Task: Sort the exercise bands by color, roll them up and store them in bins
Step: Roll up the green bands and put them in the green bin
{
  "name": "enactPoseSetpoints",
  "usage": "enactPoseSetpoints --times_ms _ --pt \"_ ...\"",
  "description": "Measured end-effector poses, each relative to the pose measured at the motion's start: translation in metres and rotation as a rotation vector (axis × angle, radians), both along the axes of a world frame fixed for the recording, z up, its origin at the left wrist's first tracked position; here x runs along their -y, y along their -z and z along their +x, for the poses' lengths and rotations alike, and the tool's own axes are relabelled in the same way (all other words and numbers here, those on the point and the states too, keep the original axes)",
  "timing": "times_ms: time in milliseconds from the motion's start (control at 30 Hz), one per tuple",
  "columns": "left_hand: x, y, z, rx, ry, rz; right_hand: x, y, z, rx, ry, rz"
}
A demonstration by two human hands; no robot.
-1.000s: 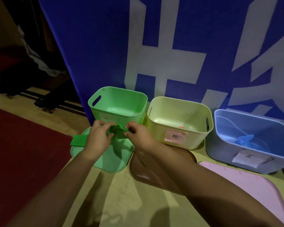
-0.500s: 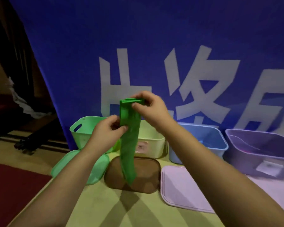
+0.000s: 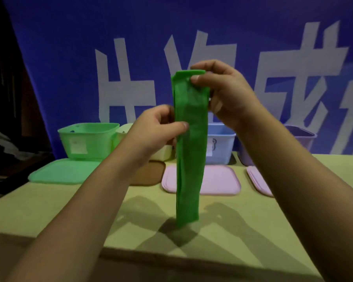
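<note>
From the head camera, the right hand [image 3: 226,94] pinches the folded top end of the long, flat green elastic exercise band [image 3: 189,151] between thumb and curled fingers, holding it high above the pale yellow-green table [image 3: 49,210]. The left hand [image 3: 159,129] pinches the band's left edge lower down, thumb across the front and fingers behind. Below the left thumb the band hangs straight and loose, its bottom end close to the table or just touching it; which one is unclear.

The risks, as a judgement: the top fold is shallow, so a slack right pinch could let it spring open and spoil the start of a roll. If the left fingers slide off the edge, the hanging length could twist and roll up skewed. The green plastic bin [image 3: 88,139] sits well left of both hands, past the left wrist, so a loose roll carried there may unwind. The blue bin [image 3: 220,147] directly behind the band is the wrong colour.
</note>
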State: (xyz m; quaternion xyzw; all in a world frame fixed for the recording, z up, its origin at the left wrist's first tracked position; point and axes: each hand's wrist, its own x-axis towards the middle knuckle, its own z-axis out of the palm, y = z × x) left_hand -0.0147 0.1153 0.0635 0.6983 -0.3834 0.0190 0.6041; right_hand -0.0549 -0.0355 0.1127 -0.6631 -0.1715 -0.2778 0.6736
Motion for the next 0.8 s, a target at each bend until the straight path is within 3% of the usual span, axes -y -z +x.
enactPoseSetpoints --times_ms 100,267,433,667,800 --pt "-0.007 0.014 -0.042 0.001 0.065 -0.023 -0.006 0.019 -0.045 -0.003 -0.004 0.018" --pt "-0.016 0.025 -0.100 -0.057 0.154 -0.222 -0.012 0.044 -0.104 -0.040 0.024 -0.027" --pt "-0.016 0.048 -0.123 -0.069 0.178 -0.212 -0.014 0.078 -0.141 -0.063 0.020 -0.031" --pt "-0.004 0.087 -0.128 -0.086 0.149 -0.190 -0.016 0.127 -0.154 0.012 0.284 -0.046" --pt "-0.008 0.099 -0.124 -0.252 0.341 -0.201 -0.013 0.152 -0.151 0.064 0.310 0.014"
